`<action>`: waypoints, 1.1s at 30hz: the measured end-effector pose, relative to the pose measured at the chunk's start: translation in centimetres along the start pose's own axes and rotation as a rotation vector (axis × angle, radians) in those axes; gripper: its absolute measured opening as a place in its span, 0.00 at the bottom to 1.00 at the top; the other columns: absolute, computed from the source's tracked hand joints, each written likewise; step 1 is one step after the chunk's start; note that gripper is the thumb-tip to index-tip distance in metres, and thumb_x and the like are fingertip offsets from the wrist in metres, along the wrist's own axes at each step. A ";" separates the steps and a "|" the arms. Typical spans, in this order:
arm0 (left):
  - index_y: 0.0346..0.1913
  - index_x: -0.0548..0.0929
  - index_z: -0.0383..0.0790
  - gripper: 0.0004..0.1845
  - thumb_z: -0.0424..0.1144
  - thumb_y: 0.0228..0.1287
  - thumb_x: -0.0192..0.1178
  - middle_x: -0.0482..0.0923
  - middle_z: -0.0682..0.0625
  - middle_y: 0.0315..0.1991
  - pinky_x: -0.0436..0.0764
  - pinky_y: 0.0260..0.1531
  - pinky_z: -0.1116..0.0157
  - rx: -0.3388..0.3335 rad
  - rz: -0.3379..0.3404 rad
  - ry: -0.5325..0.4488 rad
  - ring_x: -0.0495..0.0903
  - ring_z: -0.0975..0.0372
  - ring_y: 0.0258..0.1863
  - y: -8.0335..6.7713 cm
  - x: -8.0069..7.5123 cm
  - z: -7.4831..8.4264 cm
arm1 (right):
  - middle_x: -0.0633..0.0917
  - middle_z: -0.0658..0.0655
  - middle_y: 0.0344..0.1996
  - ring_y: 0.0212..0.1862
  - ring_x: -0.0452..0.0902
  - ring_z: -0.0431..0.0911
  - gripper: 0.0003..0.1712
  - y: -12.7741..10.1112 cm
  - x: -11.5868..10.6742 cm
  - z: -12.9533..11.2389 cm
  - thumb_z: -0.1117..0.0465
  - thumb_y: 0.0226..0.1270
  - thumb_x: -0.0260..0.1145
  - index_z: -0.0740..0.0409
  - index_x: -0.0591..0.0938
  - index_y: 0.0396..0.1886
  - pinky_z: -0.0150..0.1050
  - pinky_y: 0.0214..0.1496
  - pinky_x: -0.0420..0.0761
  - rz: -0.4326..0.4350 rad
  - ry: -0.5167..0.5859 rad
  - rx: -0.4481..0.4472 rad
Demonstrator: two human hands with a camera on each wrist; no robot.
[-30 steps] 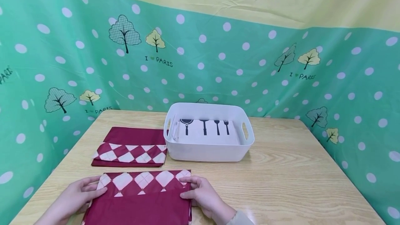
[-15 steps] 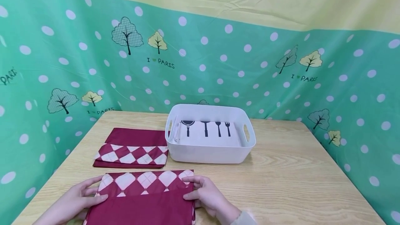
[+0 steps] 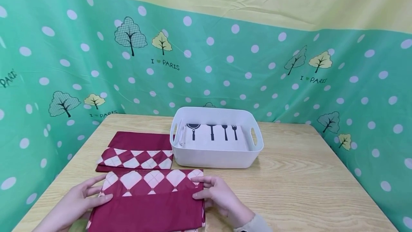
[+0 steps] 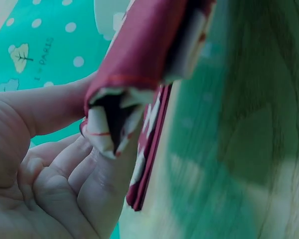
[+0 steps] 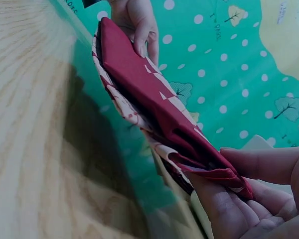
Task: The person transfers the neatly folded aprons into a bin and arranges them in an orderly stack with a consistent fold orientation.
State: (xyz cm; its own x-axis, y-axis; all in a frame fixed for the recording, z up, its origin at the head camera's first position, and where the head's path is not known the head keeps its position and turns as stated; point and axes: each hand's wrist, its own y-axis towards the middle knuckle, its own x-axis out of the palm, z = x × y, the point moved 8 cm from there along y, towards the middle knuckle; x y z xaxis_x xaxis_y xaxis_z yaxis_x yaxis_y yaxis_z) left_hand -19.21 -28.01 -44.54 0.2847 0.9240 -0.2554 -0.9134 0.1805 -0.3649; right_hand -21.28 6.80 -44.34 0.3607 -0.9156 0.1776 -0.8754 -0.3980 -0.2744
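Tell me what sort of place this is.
Probably a small staged tabletop set, not a lived-in room: a wooden table is hemmed in by a dotted green backdrop, with only a white bin and folded maroon cloths on it.

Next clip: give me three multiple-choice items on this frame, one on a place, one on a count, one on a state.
1. Where does the white basket stand?
A. right of the far folded cloth
B. on that cloth
C. off the table

2. How many utensil shapes show inside the basket?
A. two
B. four
C. six

3. How is the near cloth held?
A. by one hand
B. by neither
C. left hand and right hand grip its ends

Key: 1 A, basket beside the cloth; 2 B, four dark silhouettes; 3 C, fingers pinch both ends.
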 end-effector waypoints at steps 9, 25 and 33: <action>0.77 0.39 0.28 0.47 0.41 0.71 0.59 0.71 0.28 0.64 0.87 0.41 0.53 -0.024 0.056 -0.020 0.88 0.54 0.43 -0.6 0.5 1.5 | 0.87 0.62 0.48 0.37 0.86 0.43 0.30 -0.4 -0.8 -1.6 0.73 0.55 0.68 0.70 0.78 0.61 0.43 0.38 0.88 -0.015 -0.035 -0.028; 0.79 0.43 0.35 0.46 0.42 0.70 0.61 0.70 0.34 0.67 0.87 0.43 0.57 0.012 0.120 -0.033 0.85 0.65 0.45 -1.5 0.9 3.7 | 0.87 0.64 0.47 0.35 0.87 0.43 0.32 -1.4 -1.6 -3.9 0.75 0.54 0.68 0.74 0.75 0.62 0.41 0.34 0.88 -0.014 -0.026 -0.106; 0.79 0.44 0.35 0.46 0.40 0.70 0.61 0.77 0.46 0.61 0.87 0.41 0.60 0.044 0.148 -0.026 0.84 0.70 0.42 -1.9 1.1 4.7 | 0.88 0.58 0.44 0.33 0.87 0.42 0.32 -1.9 -2.0 -4.8 0.74 0.54 0.68 0.74 0.76 0.61 0.37 0.33 0.87 -0.001 -0.034 -0.124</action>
State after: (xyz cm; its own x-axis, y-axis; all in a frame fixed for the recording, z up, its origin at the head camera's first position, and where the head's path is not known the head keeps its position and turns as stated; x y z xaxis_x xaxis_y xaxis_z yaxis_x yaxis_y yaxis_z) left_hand -18.48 -25.72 -39.93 0.1389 0.9498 -0.2802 -0.9569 0.0558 -0.2851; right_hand -21.93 9.68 -39.68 0.3704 -0.9174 0.1453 -0.9073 -0.3909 -0.1551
